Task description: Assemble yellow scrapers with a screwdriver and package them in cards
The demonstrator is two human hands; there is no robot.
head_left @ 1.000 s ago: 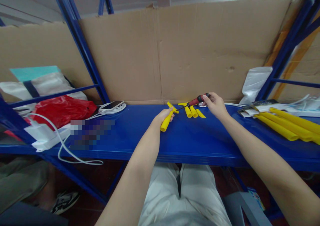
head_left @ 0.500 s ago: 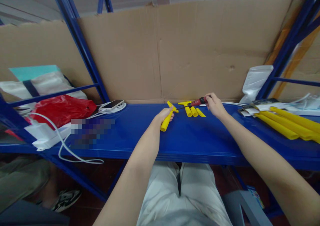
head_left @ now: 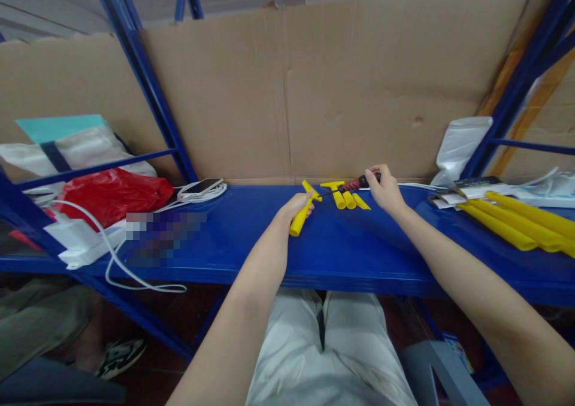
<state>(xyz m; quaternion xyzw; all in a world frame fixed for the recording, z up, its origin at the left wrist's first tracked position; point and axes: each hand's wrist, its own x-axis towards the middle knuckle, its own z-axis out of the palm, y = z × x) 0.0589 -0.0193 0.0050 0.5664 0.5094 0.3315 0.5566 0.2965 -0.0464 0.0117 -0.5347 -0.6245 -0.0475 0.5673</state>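
Note:
Over the blue shelf, my left hand [head_left: 297,203] is closed round a yellow T-shaped plastic handle [head_left: 296,225], tilted with its thick round end toward me. A screwdriver [head_left: 352,184] with a red and black grip is in my right hand [head_left: 384,189], the fingers closed at the rear of the grip. Its dark shaft points left, the tip meeting the yellow piece near the crossbar; exact contact is too small to make out. Just behind the shaft lie further yellow parts [head_left: 349,200]: a T-shaped piece, a short tube and a pointed piece.
Long yellow tubes [head_left: 516,223] lie on the right of the blue shelf [head_left: 341,256]. On the left are a phone [head_left: 204,187] on coiled white cable, a red plastic bag [head_left: 114,196] and a power strip [head_left: 92,253]. Cardboard [head_left: 341,94] walls the back.
My right hand's fingers have shifted on the screwdriver grip, showing more of its black rear end. My left hand and the yellow T-shaped handle stay almost in place.

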